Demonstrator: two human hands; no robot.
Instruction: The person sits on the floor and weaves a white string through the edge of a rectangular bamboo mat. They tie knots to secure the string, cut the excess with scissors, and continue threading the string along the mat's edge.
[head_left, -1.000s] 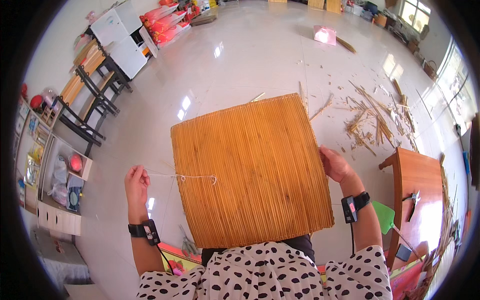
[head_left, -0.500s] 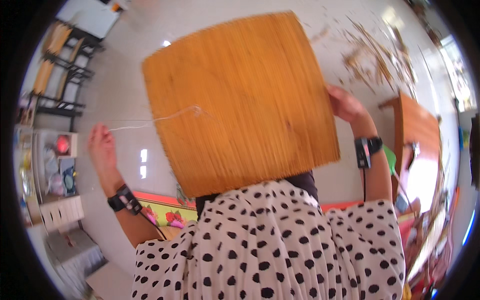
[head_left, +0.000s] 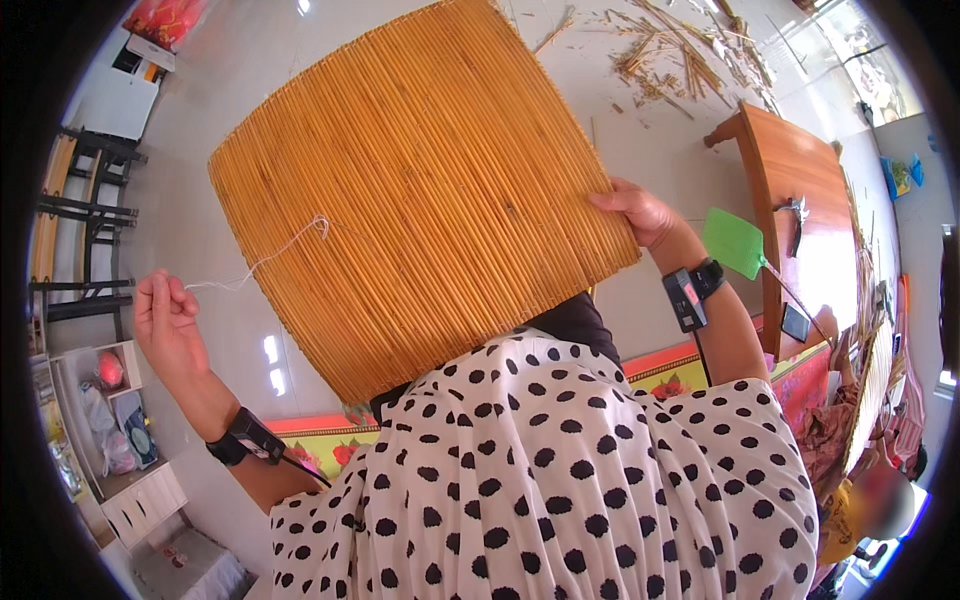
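A squarish panel of tightly packed yellow-brown stalks (head_left: 420,190) rests tilted against my lap and fills the middle of the view. My right hand (head_left: 642,212) grips its right edge, thumb on the upper face and the other fingers mostly hidden behind. Out to the left, my left hand (head_left: 170,315) is closed in a pinch on a thin white thread (head_left: 262,262). That thread runs slackly over the panel's left edge and ends in a small loop on its face. Whether a needle is also between the fingertips is too small to tell.
To the right stands a brown wooden table (head_left: 775,190) with a dark phone (head_left: 795,322) and a green fly swatter (head_left: 735,243) near it. Another person (head_left: 835,430) sits at lower right. Loose stalks (head_left: 680,60) litter the far floor. Shelves (head_left: 105,420) line the left side.
The panel has shifted left along with my right hand. My left hand has moved left and slightly down, still pinching the thread. More of the other person shows at right.
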